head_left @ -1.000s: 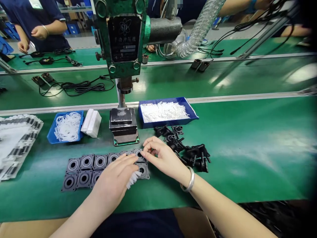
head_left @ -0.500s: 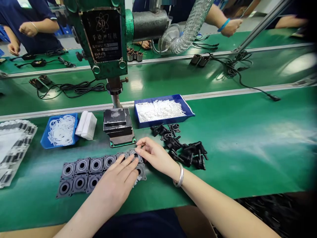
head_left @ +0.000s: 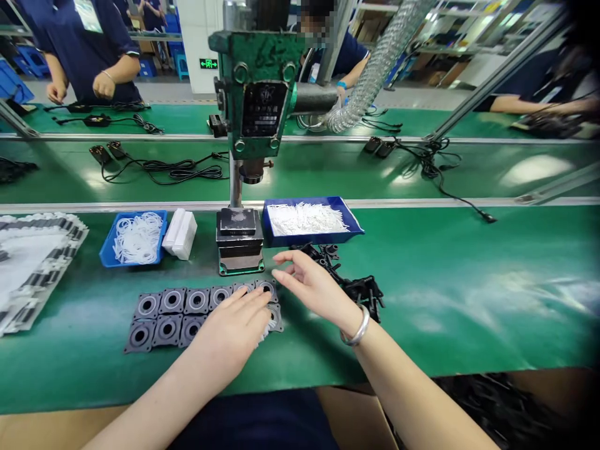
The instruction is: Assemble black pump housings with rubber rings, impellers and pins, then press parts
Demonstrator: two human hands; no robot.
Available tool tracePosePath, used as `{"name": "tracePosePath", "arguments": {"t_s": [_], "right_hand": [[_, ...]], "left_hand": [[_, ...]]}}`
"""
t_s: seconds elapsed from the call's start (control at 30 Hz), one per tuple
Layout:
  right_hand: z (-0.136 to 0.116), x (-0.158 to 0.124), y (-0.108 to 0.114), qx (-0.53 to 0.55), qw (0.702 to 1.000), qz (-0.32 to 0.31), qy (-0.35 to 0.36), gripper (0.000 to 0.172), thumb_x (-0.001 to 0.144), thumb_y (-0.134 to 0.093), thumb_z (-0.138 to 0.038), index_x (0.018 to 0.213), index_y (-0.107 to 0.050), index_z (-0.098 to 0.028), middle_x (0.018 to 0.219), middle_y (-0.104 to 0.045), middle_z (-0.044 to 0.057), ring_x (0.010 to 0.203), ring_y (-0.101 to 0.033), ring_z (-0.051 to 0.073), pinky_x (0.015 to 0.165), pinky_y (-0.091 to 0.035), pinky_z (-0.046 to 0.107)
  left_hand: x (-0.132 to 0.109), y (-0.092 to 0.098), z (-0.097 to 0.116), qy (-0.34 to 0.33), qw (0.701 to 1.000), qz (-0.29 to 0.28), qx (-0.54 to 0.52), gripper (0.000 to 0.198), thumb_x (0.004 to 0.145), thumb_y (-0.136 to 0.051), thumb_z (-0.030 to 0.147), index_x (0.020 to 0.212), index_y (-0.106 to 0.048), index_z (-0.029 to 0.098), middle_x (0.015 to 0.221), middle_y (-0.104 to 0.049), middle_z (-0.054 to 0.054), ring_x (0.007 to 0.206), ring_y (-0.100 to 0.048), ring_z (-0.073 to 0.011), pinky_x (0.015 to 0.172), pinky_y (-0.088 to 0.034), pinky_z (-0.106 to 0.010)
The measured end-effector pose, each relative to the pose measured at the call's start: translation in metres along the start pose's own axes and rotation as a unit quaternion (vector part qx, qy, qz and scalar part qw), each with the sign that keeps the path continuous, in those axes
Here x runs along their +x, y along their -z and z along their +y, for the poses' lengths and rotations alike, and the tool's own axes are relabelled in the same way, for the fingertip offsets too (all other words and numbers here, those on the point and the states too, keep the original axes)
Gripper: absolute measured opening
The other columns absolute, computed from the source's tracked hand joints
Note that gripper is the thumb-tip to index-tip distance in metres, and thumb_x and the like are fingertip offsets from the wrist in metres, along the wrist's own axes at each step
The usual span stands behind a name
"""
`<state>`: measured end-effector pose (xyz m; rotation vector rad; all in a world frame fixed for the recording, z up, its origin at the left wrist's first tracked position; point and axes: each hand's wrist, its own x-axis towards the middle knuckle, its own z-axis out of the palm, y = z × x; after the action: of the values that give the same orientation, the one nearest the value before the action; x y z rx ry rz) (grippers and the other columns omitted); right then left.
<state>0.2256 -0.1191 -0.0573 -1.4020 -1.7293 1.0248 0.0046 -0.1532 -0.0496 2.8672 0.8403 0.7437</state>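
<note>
My left hand (head_left: 237, 328) is palm down over the right part of two rows of black square plates (head_left: 197, 301), its fingers reaching forward onto the upper row. A bunch of white rings (head_left: 269, 327) pokes out beneath its thumb side; they look held in the palm, though the grip itself is mostly hidden. Several plates have a pale ring around the centre hole. My right hand (head_left: 312, 284), wearing a silver bangle, hovers just right of the rows. Its thumb and index finger are apart, with nothing seen between them.
A green hand press (head_left: 262, 94) stands behind the plates on its black base block (head_left: 239, 240). Left are a blue tray (head_left: 109, 253) of white rings and white blocks (head_left: 180, 234); right, a blue bin (head_left: 319, 239) of white strips and black plastic parts (head_left: 363, 290). Co-workers sit across.
The head view has tilted up and pulled back. My right hand has lifted away from the end plate, its thumb and finger parting. My left hand stays over the plates.
</note>
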Motion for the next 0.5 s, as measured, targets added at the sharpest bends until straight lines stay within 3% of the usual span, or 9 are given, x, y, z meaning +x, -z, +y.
{"name": "tracePosePath", "arguments": {"t_s": [0.1,0.27,0.4,0.5], "right_hand": [[-0.027,-0.005,0.002,0.006,0.998,0.048,0.051,0.023,0.094,-0.058,-0.037,0.11,-0.061,-0.021,0.109,-0.061,0.007,0.089,-0.06,0.016,0.079,-0.052,0.031],[-0.066,-0.013,-0.039,0.061,0.984,-0.132,0.106,0.017,0.091,-0.066,-0.034,0.102,-0.068,-0.021,0.115,-0.057,0.007,0.083,-0.059,0.012,0.074,-0.053,0.027],[-0.079,-0.009,-0.08,0.063,0.979,-0.159,0.106,0.015,0.09,-0.067,-0.035,0.086,-0.068,-0.02,0.114,-0.056,0.007,0.074,-0.056,0.01,0.071,-0.052,0.026],[-0.085,-0.001,-0.103,0.088,0.974,-0.186,0.096,0.019,0.087,-0.07,-0.037,0.081,-0.068,-0.02,0.111,-0.057,0.007,0.084,-0.059,0.014,0.072,-0.052,0.027]], "left_hand": [[-0.014,0.02,-0.005,0.101,0.988,0.071,-0.088,0.039,0.085,-0.04,-0.002,0.112,-0.063,0.016,0.113,-0.074,-0.009,0.106,-0.07,-0.0181,0.094,-0.058,-0.031],[-0.048,0.04,-0.007,0.245,0.949,0.131,-0.146,0.031,0.082,-0.052,0.002,0.101,-0.068,0.021,0.092,-0.077,-0.001,0.083,-0.073,-0.0148,0.076,-0.059,-0.023],[-0.078,0.046,-0.006,0.303,0.927,0.164,-0.151,0.029,0.081,-0.053,0.005,0.099,-0.07,0.021,0.089,-0.077,-0.001,0.079,-0.073,-0.0152,0.071,-0.058,-0.023],[-0.103,0.053,-0.005,0.329,0.914,0.183,-0.154,0.032,0.081,-0.053,0.004,0.101,-0.071,0.02,0.092,-0.078,-0.002,0.083,-0.073,-0.016,0.076,-0.059,-0.024]]}}
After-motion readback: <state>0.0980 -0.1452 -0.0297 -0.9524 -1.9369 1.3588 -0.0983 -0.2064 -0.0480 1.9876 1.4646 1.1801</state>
